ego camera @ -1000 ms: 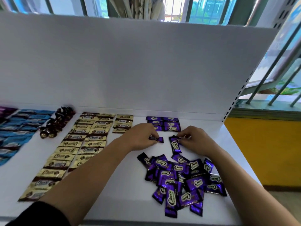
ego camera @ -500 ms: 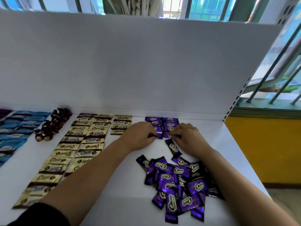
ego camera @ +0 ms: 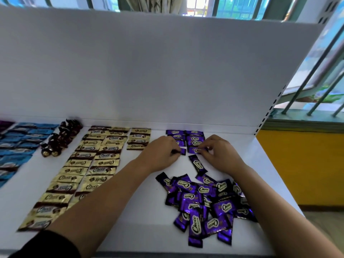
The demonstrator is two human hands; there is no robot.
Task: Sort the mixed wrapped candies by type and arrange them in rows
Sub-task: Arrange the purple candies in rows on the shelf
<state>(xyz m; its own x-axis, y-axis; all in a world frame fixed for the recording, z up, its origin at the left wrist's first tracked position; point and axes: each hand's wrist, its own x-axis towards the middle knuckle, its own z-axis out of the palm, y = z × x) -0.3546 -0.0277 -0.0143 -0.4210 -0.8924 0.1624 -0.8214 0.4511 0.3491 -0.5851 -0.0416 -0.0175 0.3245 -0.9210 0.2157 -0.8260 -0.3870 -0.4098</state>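
Left hand (ego camera: 163,153) and right hand (ego camera: 221,155) each seemingly pinch a purple candy (ego camera: 193,150); lay them square under the purple rows (ego camera: 186,135), edges aligned.

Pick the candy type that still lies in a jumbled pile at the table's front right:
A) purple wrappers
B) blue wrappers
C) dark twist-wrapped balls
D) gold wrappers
A: the purple pile lies criss-crossed and overlapping, while the gold wrappers and the blue wrappers are laid out in rows further left.
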